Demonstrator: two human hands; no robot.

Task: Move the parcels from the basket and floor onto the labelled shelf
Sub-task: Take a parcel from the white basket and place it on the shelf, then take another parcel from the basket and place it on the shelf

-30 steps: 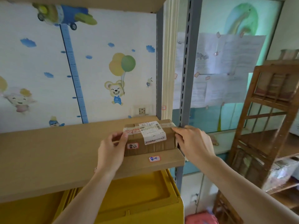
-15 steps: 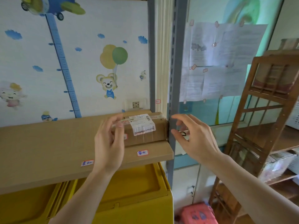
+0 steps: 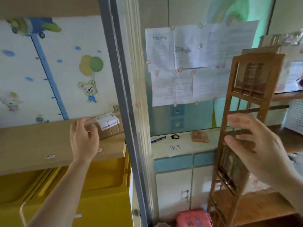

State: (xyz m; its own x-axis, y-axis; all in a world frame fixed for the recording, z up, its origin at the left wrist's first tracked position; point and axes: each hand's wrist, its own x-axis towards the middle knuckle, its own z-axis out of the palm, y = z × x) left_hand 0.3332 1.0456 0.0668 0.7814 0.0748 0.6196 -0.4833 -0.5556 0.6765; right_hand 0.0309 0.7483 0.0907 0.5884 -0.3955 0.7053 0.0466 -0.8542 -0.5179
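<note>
Here the labelled shelf [image 3: 41, 141] is spanning the left half of the head view, running from the left edge to the grey upright post [image 3: 119, 89], with small name stickers [image 3: 50, 156] along its front edge. Beneath it yellow bins [image 3: 101, 181] are sitting; to the right a wooden rack [image 3: 242, 122] is standing in front of a low counter [image 3: 180, 145], and something pink [image 3: 191, 218] is lying on the floor at the bottom edge, too blurred to identify.

The parcel [image 3: 108, 126], a small brown carton with a white shipping label on top, is resting on the shelf at its far right end, just beside the post, its long axis lying along the shelf's length.

The left hand [image 3: 83, 140] is hovering in front of the parcel's left end, fingers loosely spread and holding nothing; whether the fingertips are touching the carton cannot be told, since the hand is covering that end. The right hand [image 3: 250, 145] is hanging well apart, on the other side of the post in front of the rack, also spread wide and empty.

The parcel thus is lying up and slightly right of the left hand, which is much the nearer. This carton appears placed, so the coming move probably turns away from the shelf, downward toward the next parcel; no basket is showing.
</note>
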